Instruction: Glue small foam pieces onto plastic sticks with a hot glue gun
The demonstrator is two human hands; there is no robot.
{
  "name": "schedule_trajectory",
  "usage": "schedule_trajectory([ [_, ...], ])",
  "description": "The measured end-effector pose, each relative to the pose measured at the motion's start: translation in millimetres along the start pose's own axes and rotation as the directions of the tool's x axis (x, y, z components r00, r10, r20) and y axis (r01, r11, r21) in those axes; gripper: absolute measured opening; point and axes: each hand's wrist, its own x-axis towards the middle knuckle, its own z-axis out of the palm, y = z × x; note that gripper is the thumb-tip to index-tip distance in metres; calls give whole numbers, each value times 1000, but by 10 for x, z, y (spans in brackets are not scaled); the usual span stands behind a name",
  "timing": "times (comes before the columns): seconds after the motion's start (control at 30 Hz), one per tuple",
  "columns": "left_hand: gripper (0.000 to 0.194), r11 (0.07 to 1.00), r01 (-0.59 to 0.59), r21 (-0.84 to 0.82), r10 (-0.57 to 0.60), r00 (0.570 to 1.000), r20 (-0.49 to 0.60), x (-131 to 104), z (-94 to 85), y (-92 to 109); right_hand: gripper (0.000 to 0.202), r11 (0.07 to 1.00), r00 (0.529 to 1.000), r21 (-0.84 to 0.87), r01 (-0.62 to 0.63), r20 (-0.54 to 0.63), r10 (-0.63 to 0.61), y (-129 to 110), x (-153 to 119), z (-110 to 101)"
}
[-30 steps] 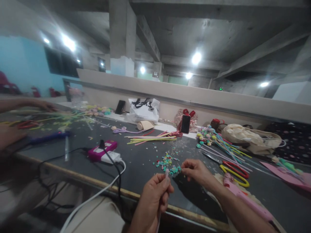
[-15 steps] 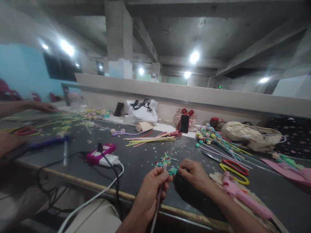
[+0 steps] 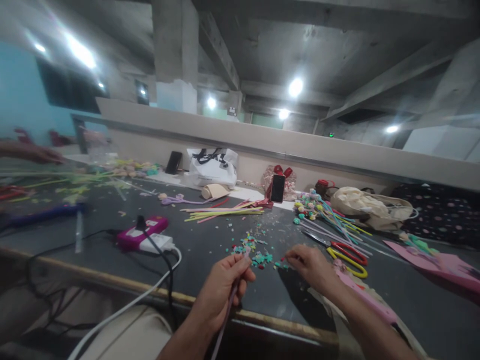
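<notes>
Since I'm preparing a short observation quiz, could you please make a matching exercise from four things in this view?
1. Wearer's left hand
2. Scissors on the right
3. Glue gun on the right
4. Shopping bag

A. pink
B. white with black print
C. gripping a slender stem
D. red-and-yellow-handled

Pairs: 1-C, 2-D, 3-A, 4-B.

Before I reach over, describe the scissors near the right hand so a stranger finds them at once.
Start at the dark table and go to the right hand. To its right, between the purple stems and the pink glue gun, lie the scissors. One handle loop is red, the other yellow, unlike the pink glue gun.
</notes>
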Motion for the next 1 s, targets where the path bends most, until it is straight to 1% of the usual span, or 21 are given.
schedule_trajectory([
  [0.1,27,1000,-17,21,18,1000,-20,-30,54,-13,18,1000,1000,-23,21,23,-21,-17,-4,55],
  [0.23,27,998,-36,49,38,998,-49,-46,107,-8,16,999,997,-35,33,69,-31,-30,37,162],
  [0.33,27,997,-40,66,43,998,-53,-55,117,-5,15,999,995,-39,24,96,-20,-27,81,247],
  [0.4,27,997,-44,71,48,997,-59,-59,115,-7,13,999,996,-32,7,92,-4,-35,103,287],
  [0.5,27,997,-46,61,50,997,-64,-60,105,-14,13,999,998,29,-28,52,26,-85,120,283],
  [0.6,25,998,-39,43,42,997,-64,-49,88,-17,11,984,998,173,-52,27,48,-188,142,211],
  [0.7,23,998,-50,35,52,997,-62,-18,55,-7,7,924,996,374,-78,68,56,-310,215,144],
  [0.8,22,997,-71,10,71,996,-51,19,3,10,7,823,990,555,-125,120,69,-402,334,143],
  [0.9,21,996,-83,-18,82,994,-73,39,-45,27,12,718,983,676,-166,175,62,-448,429,185],
  [1.0,20,995,-90,-41,86,991,-100,49,-66,41,17,639,979,748,-177,201,35,-475,455,226],
])
